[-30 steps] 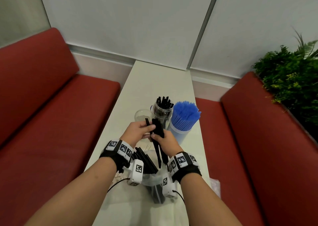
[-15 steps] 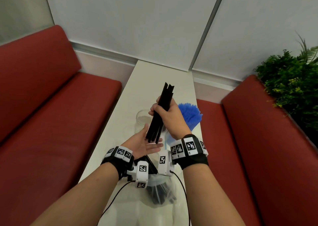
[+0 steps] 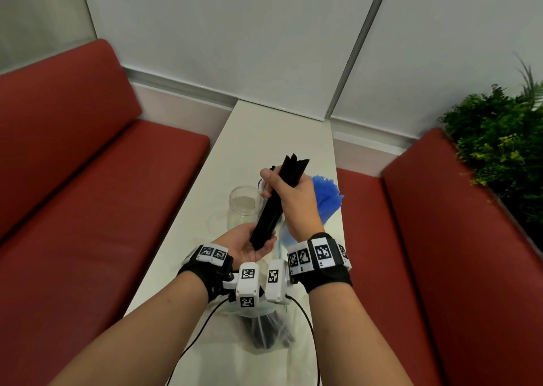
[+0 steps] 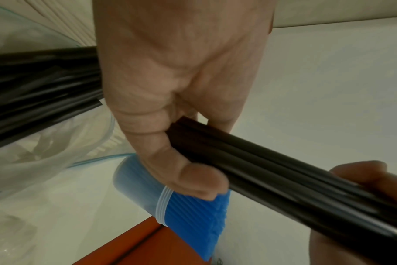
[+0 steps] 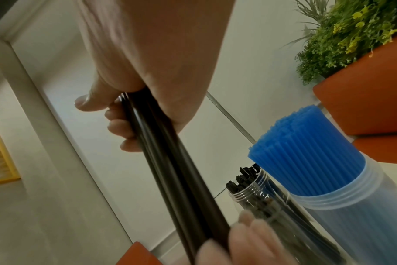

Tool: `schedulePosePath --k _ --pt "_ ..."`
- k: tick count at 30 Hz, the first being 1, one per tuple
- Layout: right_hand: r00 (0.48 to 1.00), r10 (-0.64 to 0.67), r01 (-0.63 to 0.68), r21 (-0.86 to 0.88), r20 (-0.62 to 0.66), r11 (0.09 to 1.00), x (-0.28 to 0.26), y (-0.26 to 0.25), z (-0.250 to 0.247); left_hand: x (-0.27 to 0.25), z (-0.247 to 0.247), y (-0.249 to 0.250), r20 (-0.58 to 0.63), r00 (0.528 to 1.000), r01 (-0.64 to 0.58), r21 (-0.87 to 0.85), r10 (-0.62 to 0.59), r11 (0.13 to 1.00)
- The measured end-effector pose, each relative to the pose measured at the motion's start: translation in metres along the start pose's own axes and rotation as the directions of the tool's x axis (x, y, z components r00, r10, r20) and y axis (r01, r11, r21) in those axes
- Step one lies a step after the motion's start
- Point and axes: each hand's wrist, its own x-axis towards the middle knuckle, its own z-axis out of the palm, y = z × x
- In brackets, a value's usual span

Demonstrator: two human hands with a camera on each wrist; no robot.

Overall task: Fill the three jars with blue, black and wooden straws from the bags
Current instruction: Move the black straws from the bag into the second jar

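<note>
My right hand (image 3: 289, 200) grips a bundle of black straws (image 3: 277, 200) around its middle and holds it nearly upright above the table. The bundle's lower ends rest on my left hand (image 3: 252, 246), which lies palm up with its fingers relaxed and its thumb beside the straws (image 4: 283, 179). An empty clear jar (image 3: 243, 206) stands just left of the bundle. The jar of blue straws (image 3: 326, 197) stands behind my right hand. A jar partly filled with black straws (image 5: 249, 190) shows only in the right wrist view, next to the blue straws (image 5: 317, 152).
A clear zip bag (image 3: 270, 329) holding more black straws lies on the narrow white table (image 3: 264, 127) under my wrists. Red bench seats (image 3: 102, 194) flank the table on both sides. A green plant (image 3: 499, 150) stands at the right.
My right hand lifted the black bundle from near the bag and stood it upright. My left hand let go, turned palm up, and the bundle's lower ends now rest on it.
</note>
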Motion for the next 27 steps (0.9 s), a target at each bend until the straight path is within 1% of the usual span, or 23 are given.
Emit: schedulePosePath --k 4,6,8,9,11,12,13,14,15,16,17,18,19,20,21,22,23,24,25,27 --pt "0.999 0.037 -0.037 -0.002 0.032 0.999 0.0 0.006 -0.002 0.0 0.002 0.0 -0.004 0.994 0.114 0.023 -0.114 0.993" --pt "0.994 0.087 -0.085 -0.032 0.065 0.996 -0.003 0.015 -0.005 0.003 -0.002 -0.003 -0.022 0.991 0.131 0.078 -0.13 0.988" --pt "0.982 0.152 -0.14 -0.104 0.116 0.985 -0.006 0.026 -0.01 0.007 -0.01 -0.009 -0.06 0.992 0.116 0.085 -0.112 0.99" --pt "0.971 0.192 -0.174 -0.136 0.141 0.975 -0.007 0.031 -0.012 0.009 -0.015 -0.013 -0.089 0.992 0.09 0.065 -0.084 0.994" --pt "0.951 0.258 -0.233 -0.153 0.172 0.96 -0.004 0.039 -0.018 0.012 -0.025 -0.018 -0.163 0.987 -0.004 0.034 0.01 0.999" --pt "0.945 0.277 -0.251 -0.161 0.173 0.955 0.0 0.042 -0.02 0.015 -0.027 -0.02 -0.199 0.978 -0.048 0.048 0.057 0.998" --pt "0.943 0.293 -0.265 -0.172 0.161 0.949 0.007 0.042 -0.022 0.019 -0.029 -0.022 -0.239 0.966 -0.077 0.11 0.102 0.991" --pt "0.942 0.305 -0.279 -0.178 0.139 0.944 0.016 0.042 -0.023 0.022 -0.028 -0.022 -0.277 0.948 -0.095 0.213 0.154 0.972" --pt "0.944 0.31 -0.288 -0.176 0.111 0.941 0.027 0.04 -0.025 0.024 -0.027 -0.02 -0.301 0.93 -0.099 0.341 0.209 0.935" --pt "0.949 0.306 -0.29 -0.168 0.077 0.942 0.039 0.037 -0.027 0.027 -0.025 -0.018 -0.309 0.915 -0.092 0.467 0.26 0.879" --pt "0.955 0.292 -0.283 -0.157 0.04 0.946 0.052 0.032 -0.029 0.028 -0.024 -0.014 -0.296 0.904 -0.078 0.596 0.309 0.8" --pt "0.962 0.273 -0.27 -0.144 0.003 0.952 0.065 0.026 -0.032 0.03 -0.022 -0.011 -0.259 0.896 -0.063 0.73 0.361 0.68" --pt "0.967 0.251 -0.253 -0.136 -0.031 0.958 0.079 0.019 -0.036 0.031 -0.023 -0.007 -0.203 0.89 -0.039 0.857 0.408 0.513" --pt "0.972 0.226 -0.233 -0.139 -0.06 0.963 0.092 0.013 -0.039 0.033 -0.024 -0.004 -0.13 0.889 -0.015 0.95 0.439 0.313" --pt "0.976 0.199 -0.211 -0.151 -0.088 0.966 0.105 0.007 -0.042 0.033 -0.025 -0.003 -0.06 0.897 0.011 0.994 0.438 0.112" --pt "0.979 0.172 -0.189 -0.167 -0.113 0.968 0.117 0.002 -0.045 0.035 -0.026 -0.003 -0.005 0.911 0.035 0.997 0.412 -0.066" --pt "0.98 0.145 -0.168 -0.179 -0.134 0.97 0.128 -0.002 -0.048 0.037 -0.026 -0.005 0.025 0.928 0.056 0.977 0.372 -0.208" --pt "0.981 0.121 -0.147 -0.181 -0.151 0.972 0.138 -0.005 -0.051 0.04 -0.028 -0.007 0.04 0.941 0.074 0.944 0.336 -0.321" --pt "0.981 0.096 -0.127 -0.186 -0.166 0.974 0.147 -0.007 -0.053 0.043 -0.028 -0.009 0.037 0.953 0.092 0.909 0.299 -0.405" --pt "0.98 0.052 -0.094 -0.221 -0.191 0.971 0.161 -0.009 -0.056 0.051 -0.03 -0.013 0.003 0.979 0.105 0.852 0.206 -0.512"
